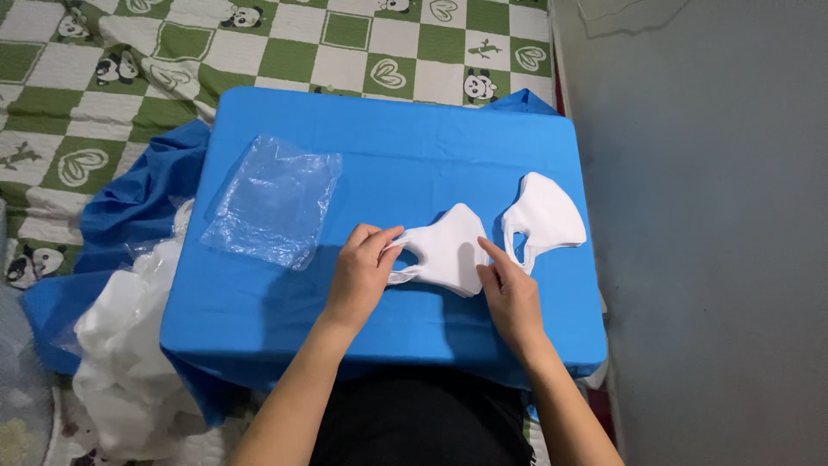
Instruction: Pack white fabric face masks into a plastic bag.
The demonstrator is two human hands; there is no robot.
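Flat on a blue cloth-covered table (285, 319), near its front middle: a small stack of white, soft fabric face masks (450, 250), folded in half into a curved, pointed shape with ear loops at the left end. Directly between both hands, touching each. Left hand (360, 274) at the stack's left end, fingers curled, thumb and fingertips pinching the thin white ear loop. Right hand (509, 292) at the stack's right edge, fingers held close together and fairly straight, index fingertip pressed onto the fabric, nothing gripped. Just beyond the right hand, to the right of the stack and slightly apart from it: a second white folded fabric mask (545, 214), same curved shape, loop hanging toward the near side. Further left on the table, well apart from the hands: a clear, crinkled plastic bag (274, 200), glossy and lying flat. Off the table's left edge: a heap of white soft material in thin plastic (129, 371). Behind everything, a green-and-white checked quilt with pandas and hearts (103, 78). On the right, plain grey floor (716, 259).
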